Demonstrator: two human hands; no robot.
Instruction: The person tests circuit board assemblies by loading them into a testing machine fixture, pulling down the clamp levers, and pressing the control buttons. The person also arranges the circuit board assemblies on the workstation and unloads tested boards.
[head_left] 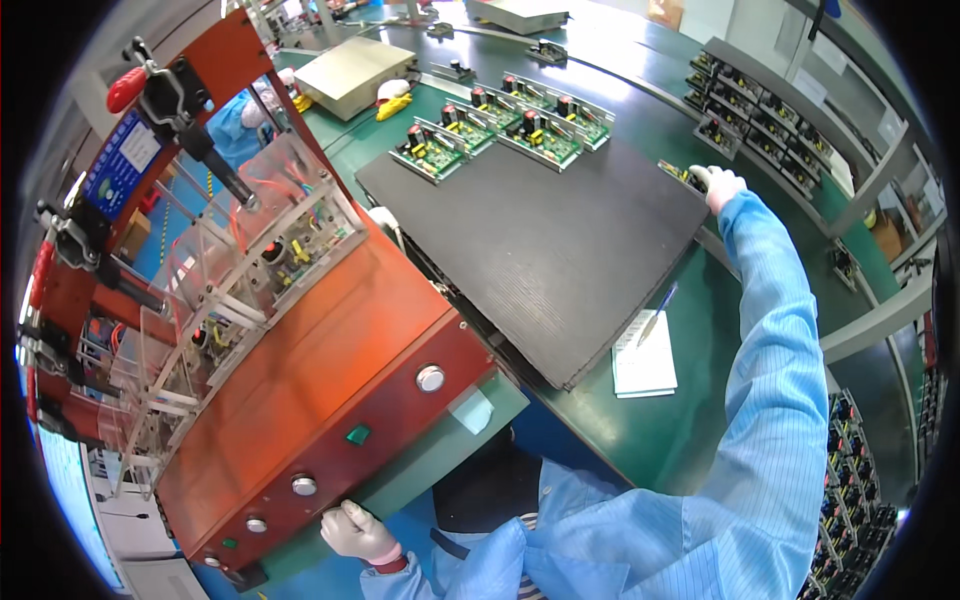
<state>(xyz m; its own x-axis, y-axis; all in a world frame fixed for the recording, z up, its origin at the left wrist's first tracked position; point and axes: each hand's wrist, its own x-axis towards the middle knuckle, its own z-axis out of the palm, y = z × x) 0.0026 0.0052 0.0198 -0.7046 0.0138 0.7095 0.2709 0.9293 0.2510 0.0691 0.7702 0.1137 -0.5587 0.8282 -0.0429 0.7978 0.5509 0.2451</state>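
Observation:
My right hand (718, 188), in a white glove, reaches out to the far right corner of the black board (540, 250). Its fingers grip the end of a circuit board (678, 174) at that corner. My left hand (360, 532), also gloved, is curled into a fist beside the front panel of the orange test fixture (320, 310); nothing shows in it. Several green circuit boards (540, 138) in metal frames stand along the far edge of the black board. Under clear covers in the fixture sit more circuit boards (290, 255).
Red-handled toggle clamps (126, 92) rise at the fixture's left. A notepad (645, 360) with a pen (657, 315) lies on the green table. At right stands a rack of circuit boards (765, 115). A metal box (355, 75) sits at the back, near another person's blue sleeve (235, 130).

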